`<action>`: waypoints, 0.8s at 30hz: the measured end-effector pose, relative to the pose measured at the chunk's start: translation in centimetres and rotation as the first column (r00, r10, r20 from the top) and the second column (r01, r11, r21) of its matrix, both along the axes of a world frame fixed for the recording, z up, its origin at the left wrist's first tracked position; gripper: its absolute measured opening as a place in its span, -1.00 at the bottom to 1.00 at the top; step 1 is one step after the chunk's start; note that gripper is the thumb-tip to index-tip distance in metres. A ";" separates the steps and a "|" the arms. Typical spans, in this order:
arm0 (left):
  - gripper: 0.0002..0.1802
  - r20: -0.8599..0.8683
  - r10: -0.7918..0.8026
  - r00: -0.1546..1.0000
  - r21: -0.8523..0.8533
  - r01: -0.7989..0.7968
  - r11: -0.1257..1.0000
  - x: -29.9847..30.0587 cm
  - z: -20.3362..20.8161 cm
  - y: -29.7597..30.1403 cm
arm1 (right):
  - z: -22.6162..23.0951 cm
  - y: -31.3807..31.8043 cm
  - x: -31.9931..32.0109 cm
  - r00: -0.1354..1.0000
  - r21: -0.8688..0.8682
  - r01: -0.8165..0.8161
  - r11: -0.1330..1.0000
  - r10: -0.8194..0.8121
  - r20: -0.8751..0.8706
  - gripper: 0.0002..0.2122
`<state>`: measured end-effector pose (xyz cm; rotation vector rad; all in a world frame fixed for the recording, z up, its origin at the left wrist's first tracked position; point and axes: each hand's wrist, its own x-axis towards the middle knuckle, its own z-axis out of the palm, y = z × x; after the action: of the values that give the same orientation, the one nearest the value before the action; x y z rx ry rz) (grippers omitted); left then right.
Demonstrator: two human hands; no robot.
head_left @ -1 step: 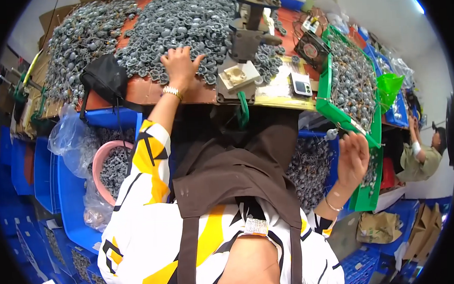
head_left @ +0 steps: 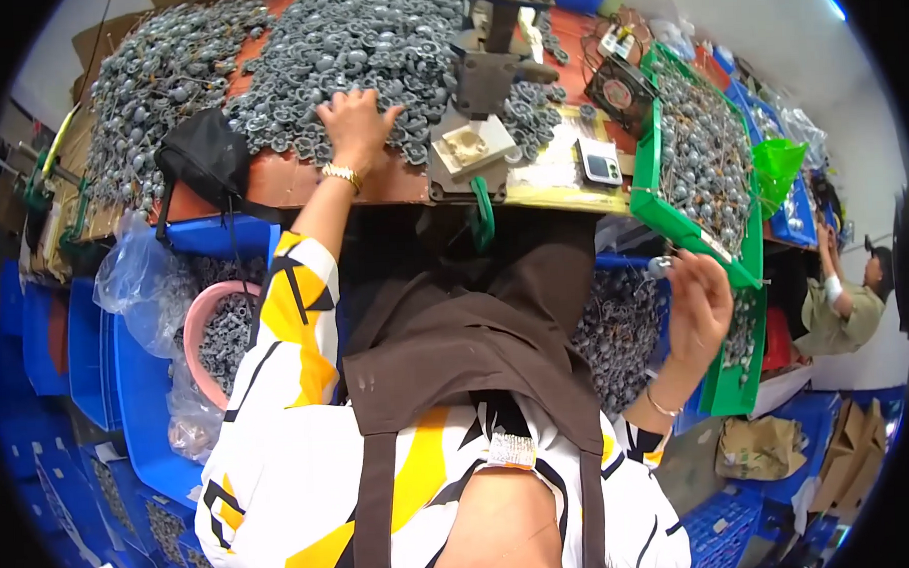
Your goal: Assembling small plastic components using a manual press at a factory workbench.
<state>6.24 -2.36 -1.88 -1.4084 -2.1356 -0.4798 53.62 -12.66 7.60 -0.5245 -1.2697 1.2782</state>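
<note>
My left hand [head_left: 357, 129] lies with its fingers spread at the near edge of a big heap of small grey ring-shaped parts [head_left: 366, 47] on the red-brown bench. Off to the right, my right hand [head_left: 700, 310] pinches a small part with a round grey ball [head_left: 659, 267] at its end. That hand hovers beside the near end of a green tray [head_left: 644, 205] full of similar ball-ended parts, above a blue bin of grey parts [head_left: 617, 343]. Between my hands, a dark metal press [head_left: 486, 83] stands over a pale square block [head_left: 472, 146].
A black pouch [head_left: 210, 157] hangs at the bench edge by a second heap [head_left: 167, 84]. A white device with a small screen [head_left: 600, 163] and a black fan [head_left: 620, 93] sit right of the press. Below left are a pink basin [head_left: 194, 338] and blue bins. Another person [head_left: 844, 305] works far right.
My right hand has shifted slightly left with the ball-ended part still pinched. My left hand stays spread on the heap, its place almost the same.
</note>
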 end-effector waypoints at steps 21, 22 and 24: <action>-0.66 0.588 -0.712 0.384 0.538 0.471 0.699 8.6 -1.8 -2.3 | -7.3 -3.1 -8.9 0.929 -0.318 0.060 0.946 0.064 0.365 -0.92; -0.60 0.531 -0.728 0.434 0.527 0.503 0.685 9.1 -2.0 -2.0 | -7.5 -3.4 -8.9 0.930 -0.337 0.065 0.939 0.065 0.361 -0.92; -0.55 0.560 -0.716 0.416 0.495 0.525 0.692 9.9 -2.4 -1.5 | -7.8 -3.8 -9.0 0.930 -0.321 0.110 0.941 0.016 0.368 -0.92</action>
<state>16.14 -3.82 -4.31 -2.0914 -1.8228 -1.8272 44.59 -16.51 -0.22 -1.0762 -1.3347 1.4080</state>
